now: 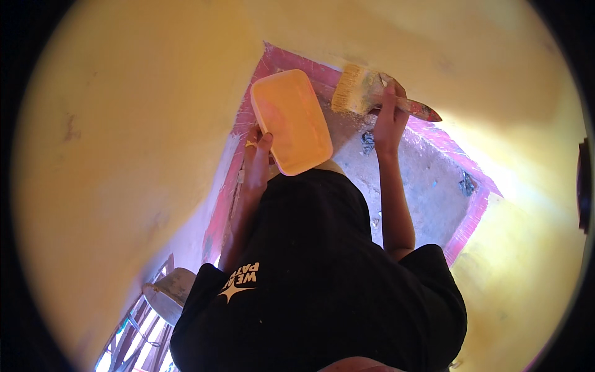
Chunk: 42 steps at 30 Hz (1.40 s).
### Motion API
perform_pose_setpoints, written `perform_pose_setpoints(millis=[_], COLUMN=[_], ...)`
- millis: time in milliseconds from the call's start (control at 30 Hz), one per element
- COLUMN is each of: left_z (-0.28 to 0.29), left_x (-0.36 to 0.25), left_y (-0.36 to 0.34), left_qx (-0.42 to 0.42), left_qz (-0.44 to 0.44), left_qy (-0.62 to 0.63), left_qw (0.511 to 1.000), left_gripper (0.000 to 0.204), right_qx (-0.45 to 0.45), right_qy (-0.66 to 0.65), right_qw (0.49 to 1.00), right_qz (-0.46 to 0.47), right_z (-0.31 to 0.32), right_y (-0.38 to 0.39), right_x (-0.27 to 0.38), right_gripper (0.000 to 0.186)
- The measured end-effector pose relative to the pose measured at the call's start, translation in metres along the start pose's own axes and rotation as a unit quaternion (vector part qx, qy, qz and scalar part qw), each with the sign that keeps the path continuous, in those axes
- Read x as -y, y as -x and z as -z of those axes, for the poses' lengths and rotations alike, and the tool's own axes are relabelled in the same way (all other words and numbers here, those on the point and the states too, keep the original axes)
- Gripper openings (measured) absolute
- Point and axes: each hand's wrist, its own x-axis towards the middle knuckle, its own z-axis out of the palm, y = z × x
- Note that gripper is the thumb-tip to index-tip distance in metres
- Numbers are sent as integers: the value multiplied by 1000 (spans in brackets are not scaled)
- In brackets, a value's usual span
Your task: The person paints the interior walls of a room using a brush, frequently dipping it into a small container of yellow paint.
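Note:
My left hand [256, 155] is closed on the side of a rectangular plastic tub [260, 106], thumb at its rim. Yellow paint [297, 118] shows inside the tub, which looks tilted in this view. On the other side, my right hand [390, 118] grips a wide paintbrush [370, 90] near where the handle meets the head. Yellow coats the bristles, which point left toward the tub but stay apart from it. The red, paint-smeared handle end sticks out to the right of my hand.
Yellow walls [142, 124] surround me. A pink band [227, 214] runs along the bottom of the walls, around a grey floor [421, 186]. Dark crumpled scraps [467, 184] lie near its edges. At lower left are a metal pot [170, 291] and a slatted frame with bright light behind.

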Motion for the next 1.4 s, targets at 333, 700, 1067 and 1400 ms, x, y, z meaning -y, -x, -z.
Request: perform_pose_setpoints(millis=[333,700,1067,1400], left_z=[9,45,118,162], left_x=[20,22,18,22], left_y=[21,30,21,37], left_qx=[-64,-112,-73,-100], left_qz=[-7,19,63,142], left_qy=[32,70,59,46], left_qw=[997,991,994,984], left_gripper=[47,48,51,46], right_qx=[143,207,90,66], right_qy=[88,-102,-69,-77], right_qw=[980,924,943,956], right_qz=[-104,-304,-314,-274], right_z=[6,-64,-168,-236], right_y=[0,-9,-77,-84], right_x=[-64,-102,-314,-347], right_gripper=[31,35,12,16])
